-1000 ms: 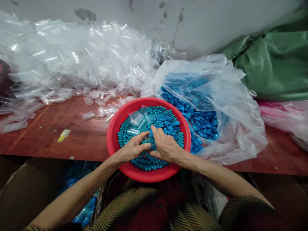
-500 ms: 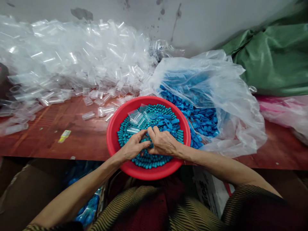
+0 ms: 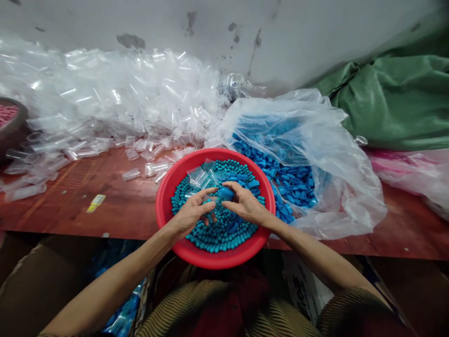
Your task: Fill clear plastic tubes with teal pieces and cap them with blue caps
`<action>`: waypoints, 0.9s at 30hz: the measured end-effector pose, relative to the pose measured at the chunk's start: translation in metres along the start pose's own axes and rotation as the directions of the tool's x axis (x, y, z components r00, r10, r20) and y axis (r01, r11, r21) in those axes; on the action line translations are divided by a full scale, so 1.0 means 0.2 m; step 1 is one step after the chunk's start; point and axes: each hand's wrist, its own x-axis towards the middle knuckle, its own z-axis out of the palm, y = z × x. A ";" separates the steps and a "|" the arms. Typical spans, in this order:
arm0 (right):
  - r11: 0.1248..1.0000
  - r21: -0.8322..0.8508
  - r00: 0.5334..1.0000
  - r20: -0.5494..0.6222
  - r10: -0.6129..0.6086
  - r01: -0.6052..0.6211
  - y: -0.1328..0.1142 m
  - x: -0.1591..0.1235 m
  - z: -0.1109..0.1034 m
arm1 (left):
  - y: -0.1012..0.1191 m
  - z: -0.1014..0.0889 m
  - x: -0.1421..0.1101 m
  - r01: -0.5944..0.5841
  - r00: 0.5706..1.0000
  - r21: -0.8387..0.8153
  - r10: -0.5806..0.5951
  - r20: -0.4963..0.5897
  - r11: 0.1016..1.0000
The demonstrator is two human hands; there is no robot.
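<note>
Blue piece (image 3: 225, 193) now showing, pinched in our right grip (image 3: 249, 205); our left grip (image 3: 190, 213) is probably pinching a clear tube (image 3: 214, 199), so we're paired up.

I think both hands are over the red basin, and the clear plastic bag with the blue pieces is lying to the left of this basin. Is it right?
Not quite: the clear plastic bag with the blue pieces lies to the right of the red basin, as the head view shows.
</note>
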 end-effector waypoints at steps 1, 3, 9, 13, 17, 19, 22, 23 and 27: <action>0.999 0.022 0.998 -0.039 0.045 -0.044 0.01 0.00 0.00 | 0.00 0.00 0.01 0.002 1.000 -0.009 -0.002 -0.026 1.000; 0.994 0.051 0.989 -0.111 0.101 -0.096 0.02 0.00 -0.02 | -0.01 -0.01 0.04 0.001 0.996 0.018 0.001 -0.086 1.000; 1.000 0.011 0.974 -0.226 0.015 -0.013 -0.02 -0.02 -0.06 | 0.05 0.04 0.06 -0.126 0.935 0.470 0.263 -0.239 0.874; 0.985 -0.058 0.966 -0.198 -0.168 0.160 -0.08 0.00 -0.03 | 0.11 0.10 0.05 -0.152 0.975 0.477 0.212 -0.073 0.866; 0.966 -0.075 0.947 -0.188 -0.259 0.249 -0.12 0.04 -0.03 | 0.12 0.12 0.07 -0.147 0.989 0.303 0.151 0.009 0.942; 0.966 -0.053 0.949 -0.184 -0.258 0.252 -0.14 0.06 -0.04 | 0.13 0.12 0.06 -0.121 0.992 0.176 0.114 0.045 0.977; 0.968 -0.018 0.956 -0.157 -0.249 0.249 -0.15 0.07 -0.06 | 0.17 0.12 0.03 -0.036 0.993 0.018 0.033 0.110 0.999; 0.969 -0.017 0.958 -0.150 -0.245 0.246 -0.16 0.07 -0.06 | 0.18 0.12 0.02 -0.012 0.994 -0.009 0.013 0.105 1.000; 0.964 -0.028 0.954 -0.138 -0.267 0.265 -0.15 0.06 -0.03 | 0.18 0.14 0.01 0.024 0.999 -0.080 -0.023 0.023 0.996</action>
